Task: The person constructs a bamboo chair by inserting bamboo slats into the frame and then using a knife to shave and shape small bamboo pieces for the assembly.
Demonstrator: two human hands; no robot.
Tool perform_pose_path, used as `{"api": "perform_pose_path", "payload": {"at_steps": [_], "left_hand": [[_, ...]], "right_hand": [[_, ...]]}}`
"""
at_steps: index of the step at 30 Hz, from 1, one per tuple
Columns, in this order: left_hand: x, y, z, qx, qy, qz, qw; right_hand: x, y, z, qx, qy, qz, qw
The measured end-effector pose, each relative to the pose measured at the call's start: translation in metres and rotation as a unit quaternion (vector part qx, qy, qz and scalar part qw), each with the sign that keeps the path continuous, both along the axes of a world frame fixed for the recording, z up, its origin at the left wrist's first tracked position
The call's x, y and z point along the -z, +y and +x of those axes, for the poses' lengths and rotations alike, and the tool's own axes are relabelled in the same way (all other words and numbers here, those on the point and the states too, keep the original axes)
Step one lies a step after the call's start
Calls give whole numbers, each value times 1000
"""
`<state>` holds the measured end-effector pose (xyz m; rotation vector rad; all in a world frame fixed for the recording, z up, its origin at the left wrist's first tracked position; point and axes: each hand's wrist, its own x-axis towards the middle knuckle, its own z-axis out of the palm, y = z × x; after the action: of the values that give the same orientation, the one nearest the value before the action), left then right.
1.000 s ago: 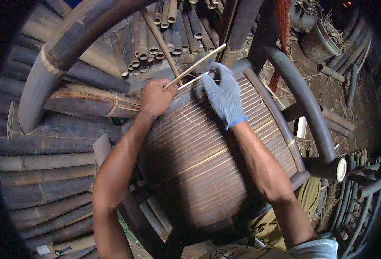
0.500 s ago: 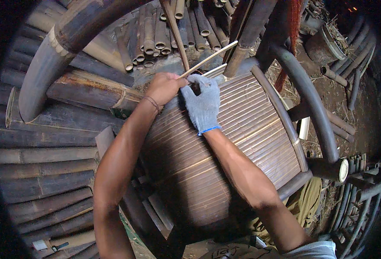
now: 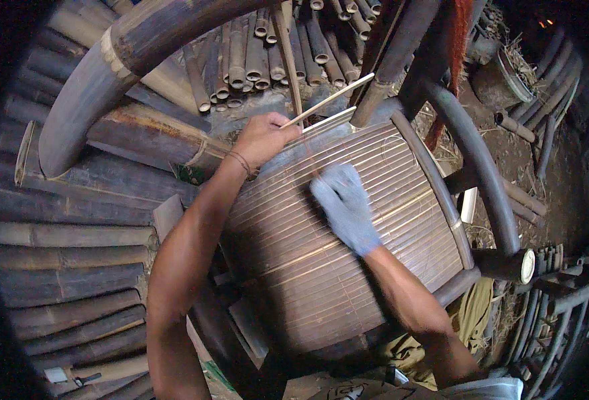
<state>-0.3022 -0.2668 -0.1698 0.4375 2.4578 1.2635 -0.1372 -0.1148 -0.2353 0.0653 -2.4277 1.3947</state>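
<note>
One slatted panel (image 3: 401, 247) lies in a dark bamboo frame (image 3: 434, 177), beneath both forearms. Two hands show: the bare left hand (image 3: 264, 140) by the panel's far edge and the gloved right hand (image 3: 345, 208) (a little blurred) over its slats. Of two pale strips, the upper strip (image 3: 332, 98) slants up rightward and the lower strip (image 3: 333, 119) lies near that edge. The left fingers are clamped on the upper strip; the right fingers curl inward, but whether they pinch anything I cannot tell.
</note>
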Motion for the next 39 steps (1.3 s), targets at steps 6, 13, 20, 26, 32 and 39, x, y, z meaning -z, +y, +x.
{"api": "perform_pose_path", "payload": {"at_steps": [6,13,20,26,32,39], "left_hand": [[-1,9,3,-23,155,50,986],[-5,-2,-5,1,132,158,979],[-20,14,-5,24,30,253,967],[19,-7,-19,81,37,149,985],[6,3,-5,87,92,30,992],[3,2,1,95,89,-41,991]], "right_hand": [[-46,96,160,25,-197,-406,892],[-142,196,321,40,36,-570,820],[-176,399,475,649,-156,178,723],[-149,110,164,260,-37,228,937],[-39,19,-41,84,-16,227,970],[-19,47,-44,2,-202,-90,975]]}}
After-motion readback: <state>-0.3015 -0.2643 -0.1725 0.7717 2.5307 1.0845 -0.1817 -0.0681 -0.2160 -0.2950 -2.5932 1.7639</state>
